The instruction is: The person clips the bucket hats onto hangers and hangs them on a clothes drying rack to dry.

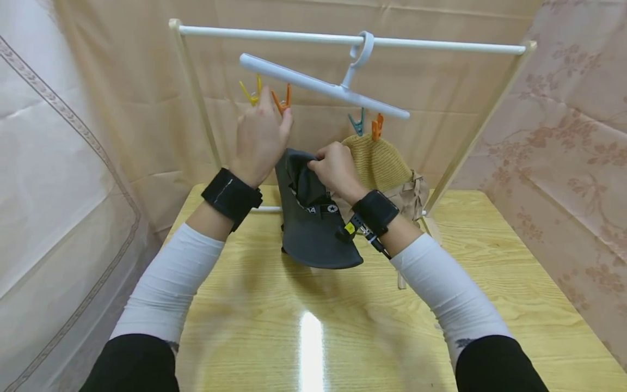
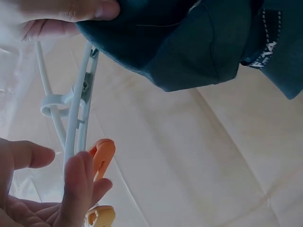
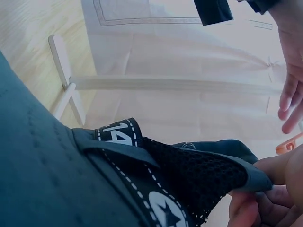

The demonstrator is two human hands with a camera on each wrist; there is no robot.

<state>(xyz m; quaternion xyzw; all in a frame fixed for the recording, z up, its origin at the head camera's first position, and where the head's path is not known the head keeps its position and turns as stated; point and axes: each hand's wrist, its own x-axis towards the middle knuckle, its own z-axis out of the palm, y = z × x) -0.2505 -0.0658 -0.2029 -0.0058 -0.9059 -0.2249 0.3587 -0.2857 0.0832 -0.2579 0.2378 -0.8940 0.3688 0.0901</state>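
A dark grey-green bucket hat (image 1: 315, 237) with a black lettered band hangs from my right hand (image 1: 338, 169), whose thumb and fingers pinch the edge of its crown. In the right wrist view, the fingertips (image 3: 246, 208) hold the fabric beside a black mesh patch. My left hand (image 1: 262, 133) is raised under the left arm of a white hanger (image 1: 303, 81), thumb and fingers apart. It is nearest to a yellow clip (image 1: 252, 98) and an orange clip (image 1: 282, 103) on that arm. The left wrist view shows the orange clip (image 2: 104, 153) just behind the left fingers.
The hanger hooks over a white rack rail (image 1: 274, 35). On its right, lower side, a teal clip (image 1: 358, 124) and another orange clip (image 1: 376, 128) hold a tan knitted hat (image 1: 377, 163) with a beige ribbon. The rack stands on a wooden table (image 1: 245, 305) before a beige cloth.
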